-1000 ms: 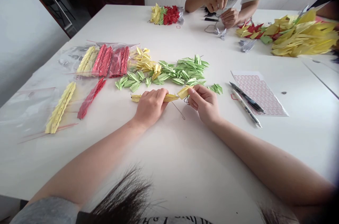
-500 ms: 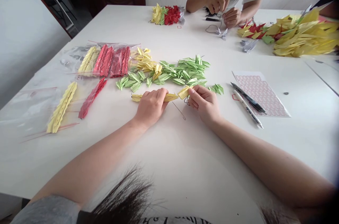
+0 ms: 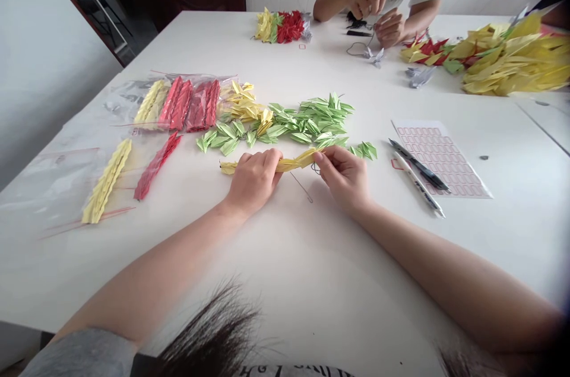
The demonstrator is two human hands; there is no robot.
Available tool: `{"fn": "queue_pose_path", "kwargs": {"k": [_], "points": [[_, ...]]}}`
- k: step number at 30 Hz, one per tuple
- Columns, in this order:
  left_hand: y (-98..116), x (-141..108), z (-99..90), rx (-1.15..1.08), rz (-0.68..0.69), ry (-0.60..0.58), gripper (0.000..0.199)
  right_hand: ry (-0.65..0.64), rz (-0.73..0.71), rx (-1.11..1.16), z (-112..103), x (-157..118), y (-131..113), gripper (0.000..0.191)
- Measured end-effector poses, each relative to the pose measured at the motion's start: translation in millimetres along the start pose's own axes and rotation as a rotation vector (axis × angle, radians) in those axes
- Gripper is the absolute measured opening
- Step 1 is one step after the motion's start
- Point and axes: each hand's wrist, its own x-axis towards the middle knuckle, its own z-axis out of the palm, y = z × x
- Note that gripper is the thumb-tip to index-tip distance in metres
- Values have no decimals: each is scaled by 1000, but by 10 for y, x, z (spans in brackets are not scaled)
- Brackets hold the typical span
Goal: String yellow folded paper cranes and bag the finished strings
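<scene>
My left hand (image 3: 255, 180) is wrapped round a yellow folded-paper strip (image 3: 290, 164) near the middle of the table. The strip's left end sticks out past my knuckles. My right hand (image 3: 345, 176) pinches the strip's right end between thumb and fingers. A dark cord loop hangs beside my right fingertips. On the table between my hands lies a thin needle-like wire (image 3: 303, 187). Just beyond my hands is a pile of green folded-paper pieces (image 3: 312, 119), with yellow folded pieces (image 3: 243, 104) at its left.
Bagged red and yellow strips (image 3: 178, 105) lie left, near a loose yellow strip (image 3: 107, 181) and red strip (image 3: 157, 166). Two pens (image 3: 418, 166) rest on a label sheet (image 3: 449, 157) at right. Across the table (image 3: 267, 276), a person's hands (image 3: 378, 15) work beside paper garlands (image 3: 512, 62).
The yellow piece in my right fingers has come down against the strip in my left hand, and the two now form one line. My left hand has barely moved.
</scene>
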Motion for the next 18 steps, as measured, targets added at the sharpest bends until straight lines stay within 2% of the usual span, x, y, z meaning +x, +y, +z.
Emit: {"fn": "queue_pose_path", "kwargs": {"k": [6,11,15,18], "points": [[0,9,-17,54,45,-38,8,-13,-5,-27,-2,-17,3,45],[11,17,-36,55,161,-105,23,-42,81,16,-12,2,-23,51],[26,7,-35,-83,244,-198,41,-142,180,182,-28,31,-12,53],[30,-2,-53,-235,257,-257,44,-273,316,398,-34,54,-24,48]]}}
